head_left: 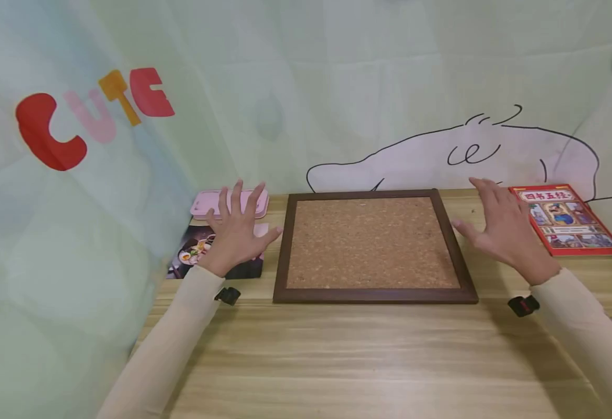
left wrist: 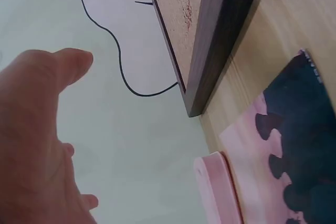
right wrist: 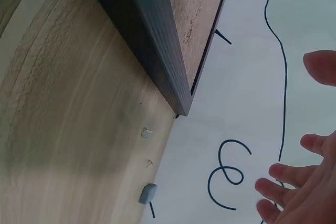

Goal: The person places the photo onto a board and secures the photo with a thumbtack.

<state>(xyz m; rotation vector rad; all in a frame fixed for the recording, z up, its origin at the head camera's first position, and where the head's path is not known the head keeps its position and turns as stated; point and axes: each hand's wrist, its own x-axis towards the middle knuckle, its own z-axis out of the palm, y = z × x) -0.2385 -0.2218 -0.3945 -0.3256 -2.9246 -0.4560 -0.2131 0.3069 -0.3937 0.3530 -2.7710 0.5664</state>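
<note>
A cork board [head_left: 369, 244] with a dark brown frame lies on the wooden table between my two hands. My left hand [head_left: 235, 235], fingers spread and holding nothing, is raised to the left of the board, over a printed food picture [head_left: 245, 269] and close to a pink case [head_left: 201, 206]. On the other side my right hand [head_left: 510, 233] hovers with its fingers apart, also holding nothing, between the frame and a red illustrated book [head_left: 583, 251]. In the wrist views, both the left thumb [left wrist: 73, 66] and the right fingers [right wrist: 294, 174] stand away from the frame.
The wooden table [head_left: 337, 355] extends in front of the board. A pale green cloth [head_left: 264, 87] with a line drawing hangs behind it, and another side with "CUTE" lettering rises at the left. Small bits, one a grey block [right wrist: 148, 193], lie near the table's back edge.
</note>
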